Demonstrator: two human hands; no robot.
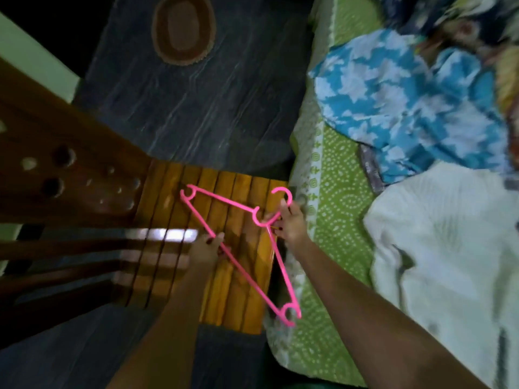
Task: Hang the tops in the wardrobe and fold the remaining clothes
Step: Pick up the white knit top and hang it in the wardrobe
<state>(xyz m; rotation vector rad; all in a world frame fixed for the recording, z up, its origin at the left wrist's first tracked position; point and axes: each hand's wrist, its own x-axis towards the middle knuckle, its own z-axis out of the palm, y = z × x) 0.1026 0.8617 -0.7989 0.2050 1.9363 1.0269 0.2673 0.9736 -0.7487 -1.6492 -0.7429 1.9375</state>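
Hanger (238,248) over chair seat (224,290) (bed (331,220) just right), clothes (407,113) on bed, rug (184,29) beyond.

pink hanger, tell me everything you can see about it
The pink hanger is a thin, open triangular frame, plastic by its look, with a curled hook at the top and small notched curls at both shoulder ends. It is held tilted over the slatted wooden chair seat, beside the bed. The right hand grips it at the neck below the hook; the left hand holds the long bottom bar. No garment hangs on it.

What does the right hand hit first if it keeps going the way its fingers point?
Probably nothing solid soon: the right hand, gripping the pink hanger near its hook, points past the wooden chair seat's edge beside the bed, toward dark floor. Depth unclear.
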